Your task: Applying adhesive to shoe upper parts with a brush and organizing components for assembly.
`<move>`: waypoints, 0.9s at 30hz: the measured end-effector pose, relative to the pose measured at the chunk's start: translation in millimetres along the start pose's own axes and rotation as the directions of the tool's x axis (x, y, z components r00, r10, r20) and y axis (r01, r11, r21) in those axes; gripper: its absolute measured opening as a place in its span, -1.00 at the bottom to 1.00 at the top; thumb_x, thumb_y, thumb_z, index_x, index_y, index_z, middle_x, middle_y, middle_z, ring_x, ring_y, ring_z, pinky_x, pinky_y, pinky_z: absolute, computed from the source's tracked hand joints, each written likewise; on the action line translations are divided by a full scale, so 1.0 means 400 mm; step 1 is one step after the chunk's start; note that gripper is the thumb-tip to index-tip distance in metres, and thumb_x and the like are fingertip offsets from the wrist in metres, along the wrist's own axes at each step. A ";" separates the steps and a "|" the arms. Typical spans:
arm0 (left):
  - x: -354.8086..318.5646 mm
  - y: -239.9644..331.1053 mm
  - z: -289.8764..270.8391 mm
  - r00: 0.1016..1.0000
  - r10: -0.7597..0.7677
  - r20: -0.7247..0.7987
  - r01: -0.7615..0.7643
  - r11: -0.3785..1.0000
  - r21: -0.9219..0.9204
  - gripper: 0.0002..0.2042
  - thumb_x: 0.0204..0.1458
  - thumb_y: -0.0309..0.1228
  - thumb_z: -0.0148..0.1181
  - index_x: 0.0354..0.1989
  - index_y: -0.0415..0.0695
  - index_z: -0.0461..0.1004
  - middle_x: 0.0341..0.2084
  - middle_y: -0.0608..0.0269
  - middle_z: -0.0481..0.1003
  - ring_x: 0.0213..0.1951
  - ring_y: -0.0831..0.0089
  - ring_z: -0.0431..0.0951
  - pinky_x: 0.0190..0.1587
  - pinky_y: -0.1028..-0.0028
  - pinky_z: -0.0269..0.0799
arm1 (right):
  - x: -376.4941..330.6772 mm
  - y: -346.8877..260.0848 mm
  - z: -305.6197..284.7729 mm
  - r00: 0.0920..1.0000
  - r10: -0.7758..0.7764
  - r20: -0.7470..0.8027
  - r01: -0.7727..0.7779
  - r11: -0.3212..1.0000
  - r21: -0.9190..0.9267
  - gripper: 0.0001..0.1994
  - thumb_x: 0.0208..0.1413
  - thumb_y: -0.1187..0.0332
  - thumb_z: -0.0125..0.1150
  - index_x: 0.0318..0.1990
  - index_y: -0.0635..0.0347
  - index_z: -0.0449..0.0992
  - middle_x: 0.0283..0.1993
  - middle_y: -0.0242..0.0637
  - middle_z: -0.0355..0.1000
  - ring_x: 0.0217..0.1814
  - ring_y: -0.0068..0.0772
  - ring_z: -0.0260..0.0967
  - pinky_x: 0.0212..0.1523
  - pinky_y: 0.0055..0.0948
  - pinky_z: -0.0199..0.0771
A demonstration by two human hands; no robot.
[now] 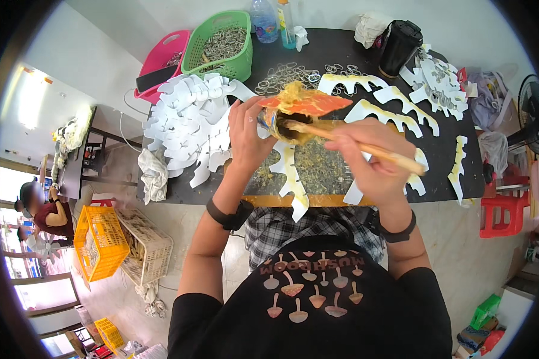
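My left hand (pixel 250 134) grips a can (pixel 272 124), tilted so its opening faces me. Dried yellow glue crusts the can's rim, and an orange-red flap (pixel 317 104) with more glue juts out above it. In my right hand (pixel 380 155) is a wooden stick-like handle (pixel 383 155), its far end inside the can; whether it ends in a brush is hidden. Below the can, a toothed white cutout (pixel 288 173) with yellow glue lies across a glue-stained board (pixel 326 170). More glued white cutouts (pixel 384 113) spread to the right, partly behind my right hand.
Plain white cutouts (pixel 185 125) pile at left. Metal rings (pixel 281 78) lie behind, near a green basket (pixel 245 48) of rings and a pink basket (pixel 156 57). A black tumbler (pixel 399 48) stands at the back right. Red stools (pixel 503 209) and yellow crates (pixel 102 242) flank the table.
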State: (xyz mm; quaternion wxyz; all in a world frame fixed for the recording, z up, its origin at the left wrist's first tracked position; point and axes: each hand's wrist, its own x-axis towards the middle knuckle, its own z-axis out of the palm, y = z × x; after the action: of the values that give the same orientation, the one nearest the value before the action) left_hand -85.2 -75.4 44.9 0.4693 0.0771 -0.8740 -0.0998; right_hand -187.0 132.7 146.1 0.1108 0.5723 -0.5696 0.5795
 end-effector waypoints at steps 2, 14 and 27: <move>-0.003 -0.006 0.003 1.000 -0.023 -0.008 0.023 1.000 0.011 -0.33 -0.49 -0.50 0.45 -0.07 -0.15 0.27 -0.10 0.12 0.39 -0.08 0.10 0.38 0.10 0.03 0.15 | -0.012 -0.001 -0.033 0.987 0.103 -0.125 -0.084 0.986 0.145 -0.95 -0.04 0.61 0.17 -0.42 0.33 0.55 -0.48 -0.22 0.51 -0.52 -0.54 0.40 -0.53 -0.61 0.36; -0.006 -0.039 0.011 0.995 -0.099 -0.025 0.099 0.995 0.019 -0.39 -0.40 -0.49 0.41 -0.08 -0.16 0.24 -0.12 0.13 0.41 -0.07 0.10 0.37 0.12 0.07 0.14 | -0.110 0.050 -0.169 0.648 0.597 -0.473 -0.361 0.788 0.499 -0.80 0.17 0.40 -0.03 -0.35 0.42 0.42 -0.49 -0.23 0.39 -0.62 -0.52 0.36 -0.51 -0.63 0.40; 0.012 -0.115 0.047 0.846 -0.452 0.283 0.485 0.872 -0.058 -0.27 -0.45 -0.40 0.49 -0.04 -0.29 0.21 -0.25 -0.03 0.48 -0.18 0.03 0.50 -0.16 0.27 0.42 | -0.198 0.100 -0.251 0.590 0.774 -0.228 0.030 0.261 0.965 -0.81 0.22 0.35 -0.04 -0.29 0.34 0.35 -0.37 -0.31 0.29 -0.46 -0.66 0.24 -0.36 -0.71 0.53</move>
State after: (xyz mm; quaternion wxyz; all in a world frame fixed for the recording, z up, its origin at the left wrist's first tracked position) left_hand -101.5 -119.2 27.3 0.3155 0.2444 -0.8742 -0.2764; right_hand -246.9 240.1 92.8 -0.1790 0.1002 -0.1943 0.9593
